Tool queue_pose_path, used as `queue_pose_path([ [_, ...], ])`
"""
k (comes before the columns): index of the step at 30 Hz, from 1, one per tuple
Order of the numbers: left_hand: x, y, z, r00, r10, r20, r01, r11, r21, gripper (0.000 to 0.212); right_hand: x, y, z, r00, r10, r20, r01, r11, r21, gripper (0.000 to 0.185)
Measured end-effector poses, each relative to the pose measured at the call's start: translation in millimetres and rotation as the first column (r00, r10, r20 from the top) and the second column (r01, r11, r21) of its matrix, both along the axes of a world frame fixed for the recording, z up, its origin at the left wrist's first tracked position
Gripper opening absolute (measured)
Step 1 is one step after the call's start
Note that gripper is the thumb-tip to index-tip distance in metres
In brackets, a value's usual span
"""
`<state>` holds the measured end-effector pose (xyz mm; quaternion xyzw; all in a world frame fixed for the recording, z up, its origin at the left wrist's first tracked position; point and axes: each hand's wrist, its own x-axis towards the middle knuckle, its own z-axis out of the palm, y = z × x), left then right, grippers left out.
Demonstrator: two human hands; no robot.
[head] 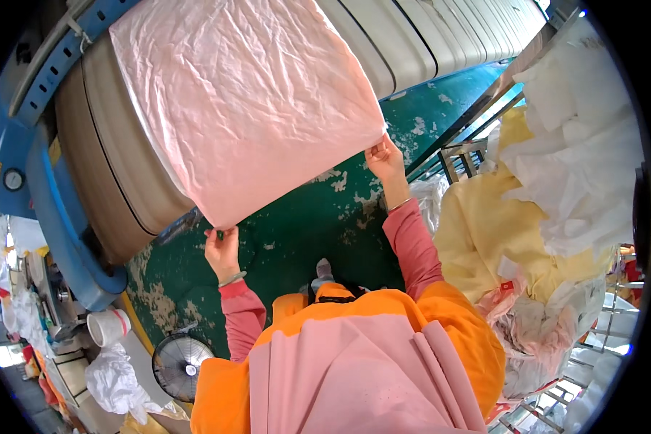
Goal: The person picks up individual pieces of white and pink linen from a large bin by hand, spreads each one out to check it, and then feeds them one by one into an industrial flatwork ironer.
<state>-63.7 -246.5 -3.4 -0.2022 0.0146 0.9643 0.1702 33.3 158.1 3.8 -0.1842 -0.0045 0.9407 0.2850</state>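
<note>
A creased pale pink fabric sheet (260, 103) lies over the padded bed (125, 141) of a blue machine, its near edge hanging past the bed's front. My left hand (222, 252) pinches the sheet's near left corner between thumb and fingers. The near right corner is pinched by my right hand (382, 157), higher up and farther right. Between both hands the edge runs fairly straight. More pink cloth (352, 380) lies across my front, over orange clothing. The far end of the sheet runs out of view.
A black fan (182, 366) stands on the left, beside a white bucket (108, 327). On the right, yellow and white fabrics (483, 233) are heaped by metal racks. A pressure gauge (14, 179) sits on the blue machine's housing (11, 157). The green floor (293, 244) has worn patches.
</note>
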Motion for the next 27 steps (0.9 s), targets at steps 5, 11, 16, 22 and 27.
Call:
queue_pose_path([
  [5,-11,8,5,0.998,-0.046,0.039,0.050,0.992,-0.112,0.019,1,1,9,0.990,-0.085,0.111,0.074,0.992,0.099,0.009],
  [11,-33,-41,-126,0.917,-0.297,0.265,0.378,0.859,-0.345,0.018,85,-11,-22,0.887,-0.336,0.317,0.219,0.910,0.352,0.012],
  [16,-44,18,-219,0.607,-0.680,0.410,0.781,0.414,-0.468,0.019,236,-47,-9,0.684,-0.529,0.503,0.108,0.755,0.646,0.021],
  [22,95,249,-87,0.028,-0.995,0.091,0.582,-0.057,-0.811,0.014,458,-99,30,-0.350,-0.897,0.269,0.081,0.257,0.963,0.019],
  [27,297,350,21,-0.677,-0.681,-0.277,0.018,0.362,-0.932,0.033,617,-154,55,-0.958,-0.143,-0.248,-0.264,0.774,0.575,0.081],
])
